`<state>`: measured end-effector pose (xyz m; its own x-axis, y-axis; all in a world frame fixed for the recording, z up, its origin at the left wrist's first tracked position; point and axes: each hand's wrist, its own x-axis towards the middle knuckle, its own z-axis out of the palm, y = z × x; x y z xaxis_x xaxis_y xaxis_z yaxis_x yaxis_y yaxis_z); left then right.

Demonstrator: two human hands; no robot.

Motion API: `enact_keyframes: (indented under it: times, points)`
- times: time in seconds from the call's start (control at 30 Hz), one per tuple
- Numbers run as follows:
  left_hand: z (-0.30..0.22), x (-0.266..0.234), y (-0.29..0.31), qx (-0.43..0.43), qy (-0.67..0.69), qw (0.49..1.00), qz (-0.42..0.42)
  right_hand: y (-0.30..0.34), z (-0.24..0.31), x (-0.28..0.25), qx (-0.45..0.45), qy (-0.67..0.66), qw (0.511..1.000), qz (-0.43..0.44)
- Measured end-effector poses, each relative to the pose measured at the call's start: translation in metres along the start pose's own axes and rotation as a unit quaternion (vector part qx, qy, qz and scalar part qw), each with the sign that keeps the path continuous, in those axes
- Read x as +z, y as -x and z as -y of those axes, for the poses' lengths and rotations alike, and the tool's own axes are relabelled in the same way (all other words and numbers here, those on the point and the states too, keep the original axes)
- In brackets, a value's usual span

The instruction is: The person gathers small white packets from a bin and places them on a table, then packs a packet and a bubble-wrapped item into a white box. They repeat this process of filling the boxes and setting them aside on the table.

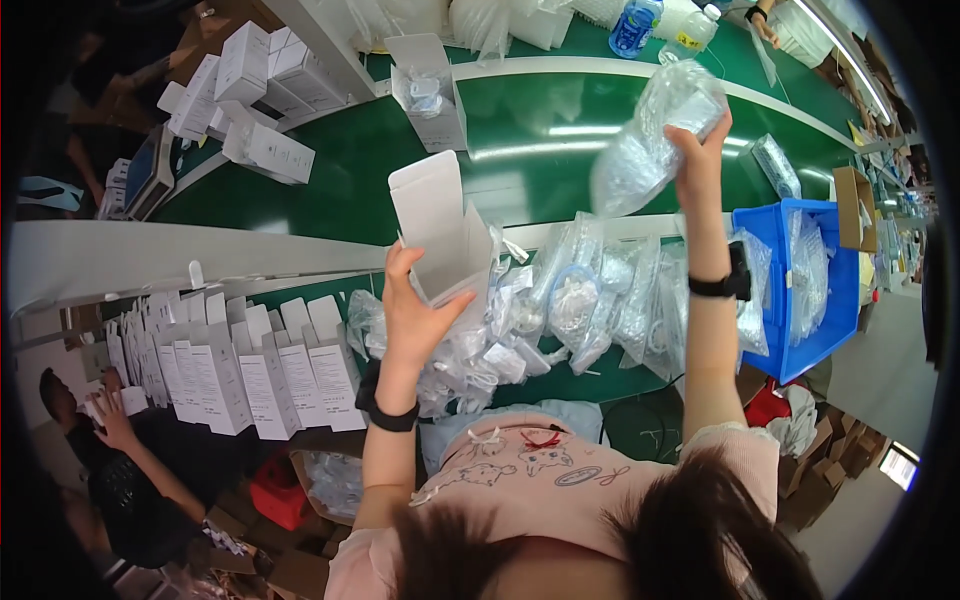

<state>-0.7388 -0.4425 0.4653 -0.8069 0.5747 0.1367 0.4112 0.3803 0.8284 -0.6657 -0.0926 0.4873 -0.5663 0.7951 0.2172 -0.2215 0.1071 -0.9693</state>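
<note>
Right now the left hand [415, 315] is holding a little white box [440, 235] with its flap standing open, while the right hand [700, 150] is gripping a clear bag [650, 140] up high, off to the box's right.

**Open box and clear bag, both held up**

The small white cardboard box [440, 235] sits at the centre of the frame, upright and tilted a little, its top flap standing open and its inside showing pale and bare. The left hand [415, 315] grips it from below at the lower edge.

The clear plastic bag [655, 135] is in the upper right of the frame, crinkled and shiny, with something whitish inside that cannot be made out. The right hand [700, 150] pinches it at its right side, raised above the green belt.
</note>
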Motion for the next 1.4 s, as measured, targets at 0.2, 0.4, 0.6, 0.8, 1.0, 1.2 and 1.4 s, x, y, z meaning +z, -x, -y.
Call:
enact_keyframes:
  times: [0.2, 0.4, 0.6, 0.8, 1.0, 1.2, 1.4]
  points:
    - [0.001, 0.023, -0.002, 0.009, -0.123, 0.992, 0.008, 0.103, 0.053, 0.138, 0.002, -0.105, 0.994, -0.023]
    - [0.01, 0.028, 0.001, -0.018, 0.198, 0.975, -0.101, 0.132, 0.038, 0.151, -0.197, 0.143, 0.96, 0.137]
    - [0.037, 0.017, 0.012, 0.056, 0.161, 0.98, -0.099, 0.124, 0.001, 0.117, -0.244, 0.126, 0.894, 0.354]
    - [0.041, 0.003, 0.014, 0.045, 0.237, 0.963, -0.12, 0.144, -0.094, 0.089, -0.018, 0.383, 0.834, 0.396]
    - [0.011, -0.011, 0.002, -0.053, 0.159, 0.977, -0.132, 0.152, -0.089, 0.096, 0.04, 0.301, 0.801, 0.516]
    - [-0.014, -0.039, -0.005, -0.033, -0.077, 0.995, -0.06, 0.133, -0.001, 0.079, -0.02, 0.197, 0.925, 0.324]
    - [-0.009, -0.044, -0.011, -0.108, 0.002, 0.994, -0.035, 0.138, 0.082, 0.109, -0.043, 0.094, 0.948, 0.301]
